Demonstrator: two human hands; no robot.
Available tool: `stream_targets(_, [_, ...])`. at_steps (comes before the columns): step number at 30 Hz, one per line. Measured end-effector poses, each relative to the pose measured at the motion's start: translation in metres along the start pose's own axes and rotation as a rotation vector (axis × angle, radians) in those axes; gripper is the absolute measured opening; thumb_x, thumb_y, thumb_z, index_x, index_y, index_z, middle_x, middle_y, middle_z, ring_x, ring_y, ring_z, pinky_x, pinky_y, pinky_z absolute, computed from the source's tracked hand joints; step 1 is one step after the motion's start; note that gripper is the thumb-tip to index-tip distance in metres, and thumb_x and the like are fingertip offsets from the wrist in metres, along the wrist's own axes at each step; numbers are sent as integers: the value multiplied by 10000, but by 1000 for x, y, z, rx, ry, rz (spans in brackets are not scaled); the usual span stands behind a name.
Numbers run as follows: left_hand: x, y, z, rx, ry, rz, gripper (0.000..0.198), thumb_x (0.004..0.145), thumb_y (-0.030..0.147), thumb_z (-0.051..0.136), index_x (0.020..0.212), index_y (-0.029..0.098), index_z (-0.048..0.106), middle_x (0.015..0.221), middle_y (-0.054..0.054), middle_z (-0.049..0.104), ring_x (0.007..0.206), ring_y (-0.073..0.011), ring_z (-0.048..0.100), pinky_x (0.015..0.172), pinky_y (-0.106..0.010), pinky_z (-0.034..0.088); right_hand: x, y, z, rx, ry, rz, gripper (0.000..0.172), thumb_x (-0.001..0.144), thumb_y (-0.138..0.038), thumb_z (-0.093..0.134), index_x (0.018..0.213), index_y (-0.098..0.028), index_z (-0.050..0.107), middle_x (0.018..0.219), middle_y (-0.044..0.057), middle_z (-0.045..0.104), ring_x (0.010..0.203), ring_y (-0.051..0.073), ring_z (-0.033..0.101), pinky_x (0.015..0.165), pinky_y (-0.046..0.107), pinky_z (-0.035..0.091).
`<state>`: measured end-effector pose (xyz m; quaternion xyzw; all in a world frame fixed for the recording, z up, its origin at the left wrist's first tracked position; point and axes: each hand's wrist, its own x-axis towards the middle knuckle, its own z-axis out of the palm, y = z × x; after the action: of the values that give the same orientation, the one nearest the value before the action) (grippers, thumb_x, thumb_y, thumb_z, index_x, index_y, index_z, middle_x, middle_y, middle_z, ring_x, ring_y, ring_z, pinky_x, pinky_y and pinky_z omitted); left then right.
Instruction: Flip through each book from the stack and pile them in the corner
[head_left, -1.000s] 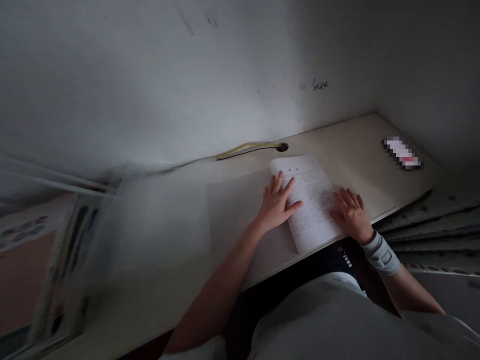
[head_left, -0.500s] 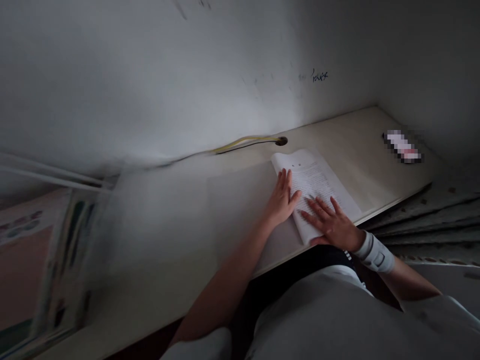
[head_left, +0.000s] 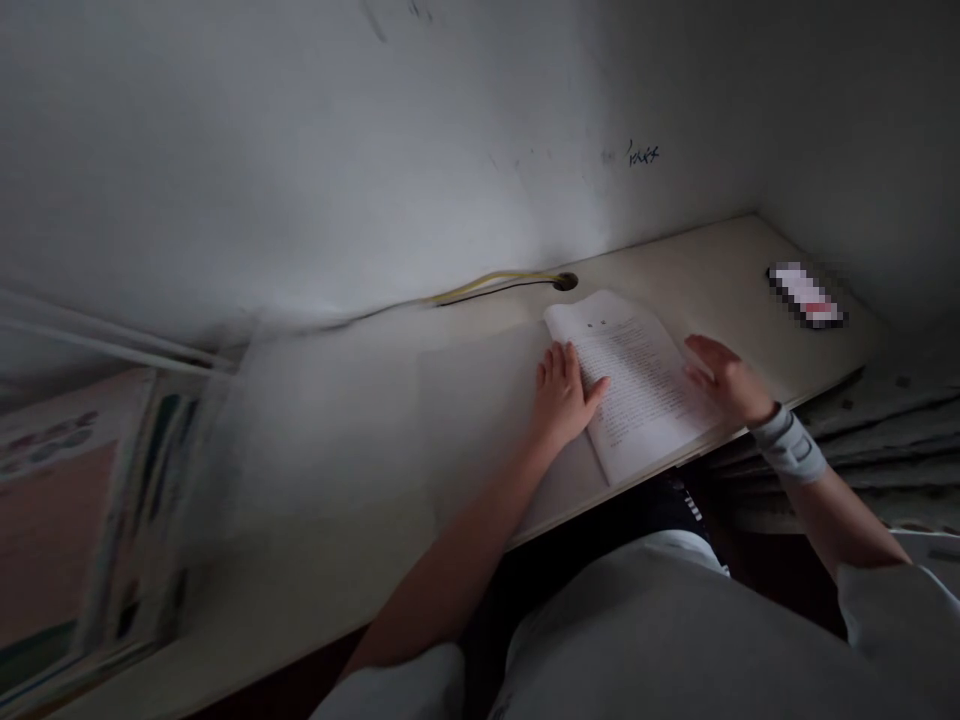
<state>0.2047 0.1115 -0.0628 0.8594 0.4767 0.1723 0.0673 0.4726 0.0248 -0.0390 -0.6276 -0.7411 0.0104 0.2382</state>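
The open left hand [head_left: 564,395] pins white printed pages [head_left: 637,390] to the cream desk [head_left: 720,270], steadying them, while the open right hand [head_left: 727,378] hovers just beside them.

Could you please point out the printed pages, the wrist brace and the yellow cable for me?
printed pages [head_left: 645,385], head view, on the printed text in the middle
wrist brace [head_left: 787,445], head view, on its outer strap
yellow cable [head_left: 495,277], head view, on its middle stretch
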Motion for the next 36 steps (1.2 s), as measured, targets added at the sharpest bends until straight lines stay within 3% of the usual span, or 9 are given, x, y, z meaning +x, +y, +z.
stream_targets(4, [1,3,-3,66,-82,49,786,906,599,339,1402,-11,325,1490,-313,267,1401,-386,258,1120,-522,257,51,32,4,-59,-126,78,672,933,-543,334,1375,-51,453,1428,232,435,1349,308,389,1095,485,346])
stream_targets(9, [1,5,-7,88,-133,57,781,882,600,407,1393,11,375,1510,-279,255,1396,-412,249,1125,-523,244,116,-10,34,-141,-317,-208,711,923,-586,328,1465,-126,310,1548,167,238,1439,307,178,1143,568,164])
stream_targets(14, [-1,-1,-4,15,-106,59,792,877,626,389,1404,35,365,1509,-268,270,1401,-402,245,1121,-538,237,152,-40,62,-190,-459,-166,702,893,-583,417,1432,-137,373,1515,175,318,1409,332,261,1133,612,138])
stream_targets(17, [-2,-6,1,-75,-73,72,807,878,650,354,1426,59,328,1509,-259,279,1406,-394,235,1120,-549,231,152,-25,57,-177,-387,-85,665,885,-556,455,1416,-161,400,1524,157,312,1413,326,254,1137,602,137])
stream_targets(20, [-2,-12,6,-170,-34,73,801,894,646,307,1453,73,272,1515,-258,265,1409,-382,235,1121,-548,232,139,9,38,-14,-229,143,615,907,-503,425,1380,-112,435,1504,181,338,1418,317,240,1149,543,180])
stream_targets(23, [-1,-16,10,-244,7,61,767,913,620,282,1474,101,223,1520,-248,262,1412,-357,243,1124,-539,240,122,45,15,398,-158,475,539,886,-485,464,1293,-135,507,1360,190,509,1309,320,425,1085,531,335])
stream_targets(25, [0,-17,13,-264,22,56,756,914,611,296,1478,113,217,1522,-240,264,1415,-352,238,1128,-536,237,112,57,4,544,-150,562,448,899,-469,435,1239,-192,529,1247,159,587,1149,295,567,946,535,474])
stream_targets(31, [1,-17,12,-256,20,59,774,912,617,294,1470,85,227,1530,-249,234,1418,-358,223,1126,-530,248,108,46,-10,1039,-238,718,309,775,-432,669,984,-224,579,1081,89,574,800,204,664,719,470,557])
stream_targets(36, [2,-12,7,-193,-27,44,757,906,605,336,1452,84,276,1526,-241,251,1416,-354,230,1133,-513,244,112,33,-10,998,-386,717,264,866,-460,541,859,-197,560,915,53,612,636,114,615,622,299,529])
